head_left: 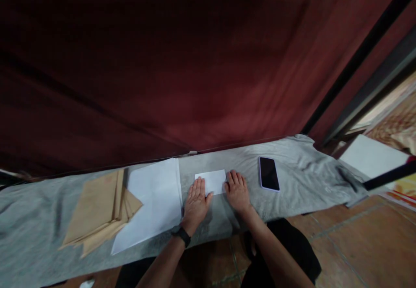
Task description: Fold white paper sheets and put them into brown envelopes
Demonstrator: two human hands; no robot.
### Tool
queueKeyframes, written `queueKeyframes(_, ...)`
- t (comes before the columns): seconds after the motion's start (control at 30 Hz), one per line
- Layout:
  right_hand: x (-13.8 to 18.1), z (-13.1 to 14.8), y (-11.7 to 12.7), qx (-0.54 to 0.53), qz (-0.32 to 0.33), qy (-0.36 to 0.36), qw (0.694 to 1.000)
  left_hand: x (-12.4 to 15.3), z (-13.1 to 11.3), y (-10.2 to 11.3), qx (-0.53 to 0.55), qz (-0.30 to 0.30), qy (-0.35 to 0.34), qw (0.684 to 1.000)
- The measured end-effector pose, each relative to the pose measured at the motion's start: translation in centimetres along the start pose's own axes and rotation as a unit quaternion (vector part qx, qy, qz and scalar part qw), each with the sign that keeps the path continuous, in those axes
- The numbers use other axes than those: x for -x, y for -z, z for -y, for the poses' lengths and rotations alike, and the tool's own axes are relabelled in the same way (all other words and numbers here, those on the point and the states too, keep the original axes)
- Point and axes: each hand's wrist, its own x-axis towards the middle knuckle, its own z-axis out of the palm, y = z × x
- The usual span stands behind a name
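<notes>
At the far left I see a stack of brown envelopes (pixel 97 212) lying fanned on the grey cloth (pixel 32 223), their right edges touching a pile of white sheets (pixel 152 201) just beside them. The sheets lie flat, tilted a little, with their near corner reaching toward the cloth's front edge.

Next comes my left hand (pixel 196 203), a black band (pixel 181 236) on its wrist. It lies palm down, fingers straight and close together, thumb spread to the right. Its fingertips rest on the lower left part of a small folded paper (pixel 212 179); it presses rather than grips.

The paper sits flat on the cloth, between my two hands, just right of the white sheets and near the red curtain (pixel 195 62) behind.

My right hand (pixel 238 191) lies palm down at the paper's right edge, fingers slightly curled and close together, touching that edge but closed on nothing.

Further right, apart from the hand, a dark phone (pixel 269 173) lies face up on the cloth. At the far right a white board (pixel 370 155) sits beyond the cloth's end.
</notes>
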Motion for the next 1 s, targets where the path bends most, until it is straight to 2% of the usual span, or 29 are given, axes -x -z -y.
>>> queueKeyframes(0.23,-0.7,0.8,1.4,-0.078,0.082,-0.099,0.989,-0.2,-0.2,0.0,-0.03,0.006,0.0,1.0)
queueKeyframes(0.37,-1.0,0.8,1.3,-0.246,0.092,-0.166,0.951,-0.2,-0.1,-0.3,-0.041,-0.002,-0.007,0.999)
queueKeyframes(0.5,-1.7,0.8,1.2,-0.349,0.096,-0.162,0.918,-0.1,-0.3,0.1,-0.038,0.003,-0.002,0.999)
queueKeyframes(0.6,-2.1,1.2,1.4,-0.417,0.103,-0.147,0.891,-0.2,-1.1,1.1,0.012,-0.002,-0.002,1.0)
queueKeyframes(0.7,-2.2,1.5,2.0,-0.486,0.109,-0.135,0.857,-0.8,-2.4,2.7,0.155,-0.033,0.024,0.987)
queueKeyframes(0.77,-2.2,1.4,2.5,-0.579,0.11,-0.135,0.796,-1.6,-3.2,3.9,0.311,-0.064,0.09,0.944)
queueKeyframes(0.83,-2.1,1.2,2.8,-0.659,0.094,-0.164,0.728,-2.5,-3.9,5.0,0.45,-0.089,0.16,0.874)
queueKeyframes(0.87,-2.0,1.2,2.9,-0.676,0.08,-0.189,0.707,-2.9,-4.2,5.4,0.516,-0.099,0.192,0.829)
queueKeyframes(0.93,-1.9,1.2,2.8,-0.676,0.069,-0.238,0.694,-3.5,-4.8,6.0,0.647,-0.11,0.243,0.715)
queueKeyframes(1.0,-1.6,1.4,2.5,-0.689,0.101,-0.244,0.675,-3.7,-5.3,6.1,0.762,-0.107,0.281,0.574)
